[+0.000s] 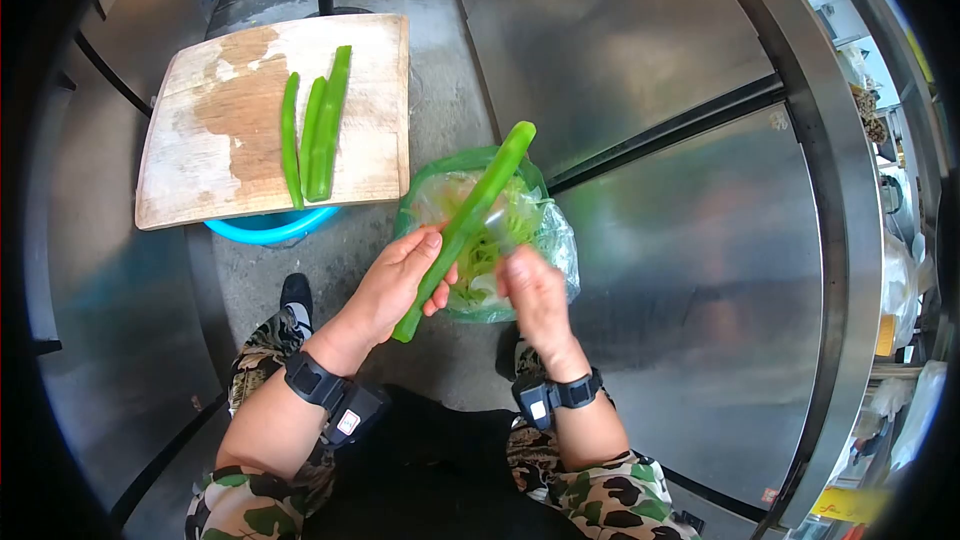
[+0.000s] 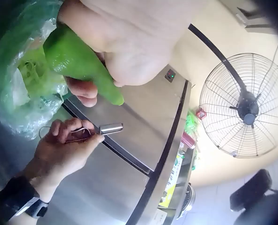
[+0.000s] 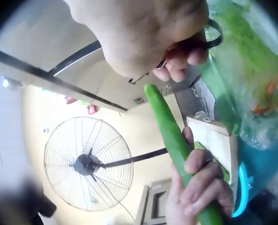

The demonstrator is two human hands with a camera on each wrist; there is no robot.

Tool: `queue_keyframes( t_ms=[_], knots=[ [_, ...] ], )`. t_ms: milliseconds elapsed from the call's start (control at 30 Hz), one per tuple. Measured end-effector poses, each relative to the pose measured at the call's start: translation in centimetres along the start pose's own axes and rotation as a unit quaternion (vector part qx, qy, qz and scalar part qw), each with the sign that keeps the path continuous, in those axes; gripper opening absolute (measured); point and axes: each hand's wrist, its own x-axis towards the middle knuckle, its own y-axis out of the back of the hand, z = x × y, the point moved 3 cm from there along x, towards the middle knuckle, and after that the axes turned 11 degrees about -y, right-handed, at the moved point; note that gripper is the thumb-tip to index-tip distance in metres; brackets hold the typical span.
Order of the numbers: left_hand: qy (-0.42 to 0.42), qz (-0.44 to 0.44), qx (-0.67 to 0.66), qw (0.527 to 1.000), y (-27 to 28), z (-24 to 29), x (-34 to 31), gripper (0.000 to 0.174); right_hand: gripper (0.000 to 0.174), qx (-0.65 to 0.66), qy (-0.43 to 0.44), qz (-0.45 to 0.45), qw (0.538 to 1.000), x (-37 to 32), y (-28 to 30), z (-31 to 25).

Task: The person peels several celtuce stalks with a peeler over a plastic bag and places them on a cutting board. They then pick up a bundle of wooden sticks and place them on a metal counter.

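My left hand (image 1: 390, 280) grips a long, pale green peeled stalk (image 1: 478, 202), which looks like a celtuce stem, near its lower end. The stalk slants up and to the right over the green plastic bag (image 1: 562, 240). Close to the stalk's right side, my right hand (image 1: 540, 305) holds a peeler (image 2: 111, 129). Its metal head sticks out past the thumb in the left wrist view and is blurred in the head view. Thin green peelings (image 1: 478, 265) lie inside the bag, under both hands.
At the upper left, a worn wooden cutting board (image 1: 185, 175) carries three green stalks (image 1: 328, 130) and overlaps a blue basin (image 1: 270, 230). Steel cabinet doors (image 1: 700, 270) stand along the right side. A wire-cage fan (image 2: 248, 105) shows in both wrist views.
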Motion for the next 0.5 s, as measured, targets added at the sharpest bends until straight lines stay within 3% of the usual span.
queue_keyframes(
  t_ms=[33,133,267,367,500],
  knots=[
    [0.002,0.006,0.006,1.0,0.0,0.2,0.0,0.046,0.028,-0.084,0.053,-0.019,0.995,-0.2,-0.8,-0.2],
    [-0.001,0.001,0.044,0.999,0.1,0.1,0.0,0.048,0.026,-0.161,0.065,-0.037,0.984,-0.2,-1.6,-0.5],
    [0.01,-0.032,0.141,0.989,0.2,1.0,-0.1,0.048,0.029,-0.198,0.05,0.115,0.972,1.6,0.5,0.7],
    [0.027,-0.057,0.168,0.984,-0.2,1.2,-0.7,0.044,0.031,-0.143,-0.02,0.229,0.963,3.5,4.4,2.0],
    [-0.02,-0.046,0.197,0.979,0.3,1.0,-0.3,0.04,0.04,-0.171,-0.01,0.243,0.955,4.1,4.8,3.3]
  ],
)
